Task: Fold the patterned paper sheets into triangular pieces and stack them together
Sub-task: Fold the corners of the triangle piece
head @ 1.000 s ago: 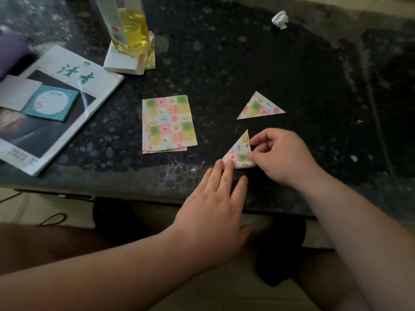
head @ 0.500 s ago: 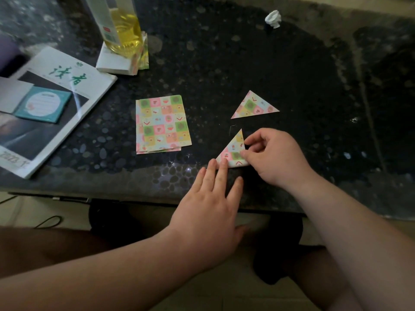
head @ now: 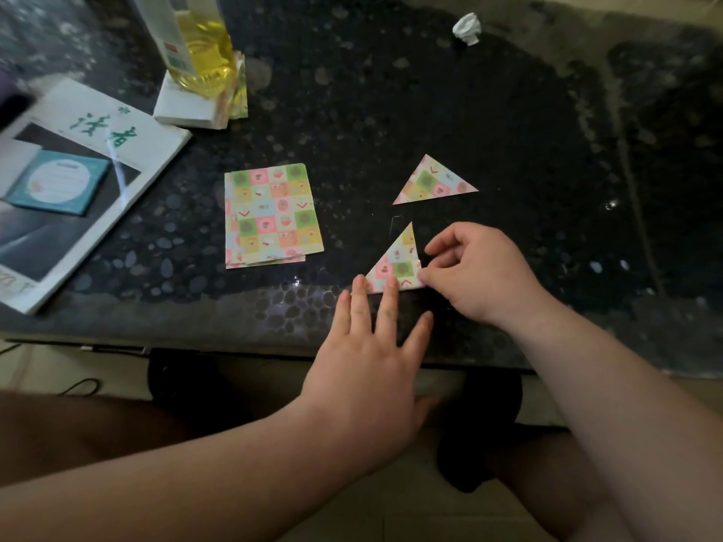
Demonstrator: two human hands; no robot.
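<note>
A small stack of flat patterned paper sheets point(head: 272, 215) lies on the dark table point(head: 391, 91). To its right rests one folded patterned triangle point(head: 434, 181). Nearer the table's front edge lies a second folded triangle point(head: 399, 264). My left hand point(head: 375, 346) lies flat with straight fingers, its fingertips pressing the triangle's lower edge. My right hand point(head: 477, 271) has curled fingers and pinches the triangle's right corner between thumb and finger.
A magazine point(head: 78, 181) with a teal card point(head: 58, 181) on it lies at the left. A bottle of yellow liquid point(head: 199, 48) stands on a white pad at the back left. A crumpled paper ball point(head: 467, 28) sits at the back. My knees show below the table edge.
Both hands hold the same places on the near triangle. The view has drifted slightly, so the table's things sit a little differently in frame; nothing on the table moved.
</note>
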